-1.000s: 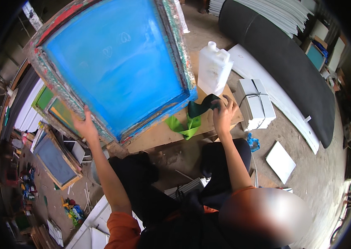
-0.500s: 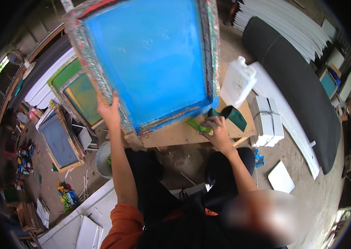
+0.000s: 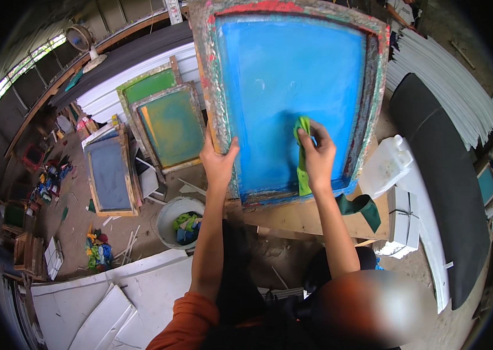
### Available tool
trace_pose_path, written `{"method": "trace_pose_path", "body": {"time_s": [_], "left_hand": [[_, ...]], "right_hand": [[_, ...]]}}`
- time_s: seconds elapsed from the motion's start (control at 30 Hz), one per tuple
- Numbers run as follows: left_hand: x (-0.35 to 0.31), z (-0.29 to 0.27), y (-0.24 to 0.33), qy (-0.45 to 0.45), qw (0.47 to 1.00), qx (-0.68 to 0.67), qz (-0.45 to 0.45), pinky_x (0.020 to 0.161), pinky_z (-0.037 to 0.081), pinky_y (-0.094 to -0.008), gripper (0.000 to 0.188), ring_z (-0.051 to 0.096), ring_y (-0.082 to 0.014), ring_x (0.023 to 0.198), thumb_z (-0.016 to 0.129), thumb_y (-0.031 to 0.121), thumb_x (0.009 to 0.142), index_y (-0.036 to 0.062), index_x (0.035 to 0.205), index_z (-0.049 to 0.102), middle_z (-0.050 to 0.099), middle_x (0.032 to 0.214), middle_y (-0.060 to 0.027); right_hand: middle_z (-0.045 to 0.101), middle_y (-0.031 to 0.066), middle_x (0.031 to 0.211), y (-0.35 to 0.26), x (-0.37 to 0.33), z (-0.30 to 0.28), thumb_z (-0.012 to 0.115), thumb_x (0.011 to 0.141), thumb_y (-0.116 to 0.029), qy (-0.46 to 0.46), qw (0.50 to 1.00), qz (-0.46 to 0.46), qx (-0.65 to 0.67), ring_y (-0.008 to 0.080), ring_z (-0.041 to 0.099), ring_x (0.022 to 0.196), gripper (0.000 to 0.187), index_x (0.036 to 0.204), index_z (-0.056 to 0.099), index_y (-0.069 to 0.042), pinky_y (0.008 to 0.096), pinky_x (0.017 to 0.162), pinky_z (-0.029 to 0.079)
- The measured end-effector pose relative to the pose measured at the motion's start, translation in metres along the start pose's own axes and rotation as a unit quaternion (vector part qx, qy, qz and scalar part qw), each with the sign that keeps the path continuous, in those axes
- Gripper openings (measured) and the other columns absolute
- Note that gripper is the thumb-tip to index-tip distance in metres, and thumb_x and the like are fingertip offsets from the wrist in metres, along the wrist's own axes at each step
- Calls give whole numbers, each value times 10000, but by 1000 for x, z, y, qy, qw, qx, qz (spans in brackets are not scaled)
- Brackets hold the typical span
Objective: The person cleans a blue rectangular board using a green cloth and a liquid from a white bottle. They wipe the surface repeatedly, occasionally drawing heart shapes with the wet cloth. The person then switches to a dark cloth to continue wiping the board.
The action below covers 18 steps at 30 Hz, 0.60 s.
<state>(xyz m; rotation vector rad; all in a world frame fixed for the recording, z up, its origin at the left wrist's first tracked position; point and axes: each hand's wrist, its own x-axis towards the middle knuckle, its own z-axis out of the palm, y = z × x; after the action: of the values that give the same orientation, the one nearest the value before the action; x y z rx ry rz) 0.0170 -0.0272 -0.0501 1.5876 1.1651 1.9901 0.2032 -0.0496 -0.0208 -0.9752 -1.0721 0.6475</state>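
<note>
A large screen-printing frame (image 3: 379,76), paint-stained along its wood, stands tilted up in front of me. Blue mesh (image 3: 281,70) fills it. My left hand (image 3: 219,157) grips the frame's left side near the bottom, thumb on the front edge. In my right hand (image 3: 318,153) a bright green cloth (image 3: 303,166) is pinched and hangs down against the lower middle of the mesh. Beside the frame's lower right corner a dark green cloth strip (image 3: 366,208) lies curled on the wooden board (image 3: 293,220).
A translucent jerrycan (image 3: 385,163) stands right of the frame. Left of my left forearm is a bucket (image 3: 167,224) holding rags. More frames (image 3: 109,175) lean at the left. A long black padded board (image 3: 441,175) and a tied white stack (image 3: 402,219) are at the right.
My right hand has lifted the green cloth from the frame's bottom edge up onto the blue mesh. The view has shifted, so the surroundings sit differently. My left hand keeps its hold.
</note>
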Motion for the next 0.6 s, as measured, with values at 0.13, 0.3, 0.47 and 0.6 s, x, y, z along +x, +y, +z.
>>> {"method": "trace_pose_path", "body": {"time_s": [0.13, 0.3, 0.47, 0.6], "left_hand": [[1, -8, -13, -7, 1000, 24, -3, 602, 461, -257, 409, 538, -107, 666, 664, 62, 793, -58, 1144, 492, 608, 836, -70], [3, -2, -6, -3, 1000, 0, -30, 708, 480, -280, 455, 579, -128, 753, 660, 22, 746, -59, 1162, 496, 634, 888, -107], [3, -1, -11, -5, 999, -23, -45, 710, 481, -281, 418, 581, -129, 754, 665, 27, 745, -64, 1122, 509, 639, 874, -105], [5, -3, -9, -9, 999, 1, -39, 717, 481, -281, 418, 580, -123, 767, 672, 37, 749, -65, 1120, 509, 640, 878, -106]], "right_hand": [[564, 135, 1062, 15, -3, 36, 570, 824, 23, 29, 955, -228, -187, 254, 574, 869, 270, 1089, 607, -16, 312, 763, 473], [478, 122, 1237, 29, 8, 47, 555, 798, 68, 22, 848, -364, -384, 303, 462, 1072, 392, 1179, 564, -23, 380, 887, 413], [277, 82, 1465, 48, 3, 56, 550, 856, -309, -39, 808, -299, -507, 327, 207, 1360, 547, 1320, 425, -50, 546, 1082, 147], [241, 83, 1482, 53, -19, 56, 507, 875, -358, -141, 797, -291, -510, 319, 141, 1384, 579, 1340, 392, -33, 592, 1073, 80]]}}
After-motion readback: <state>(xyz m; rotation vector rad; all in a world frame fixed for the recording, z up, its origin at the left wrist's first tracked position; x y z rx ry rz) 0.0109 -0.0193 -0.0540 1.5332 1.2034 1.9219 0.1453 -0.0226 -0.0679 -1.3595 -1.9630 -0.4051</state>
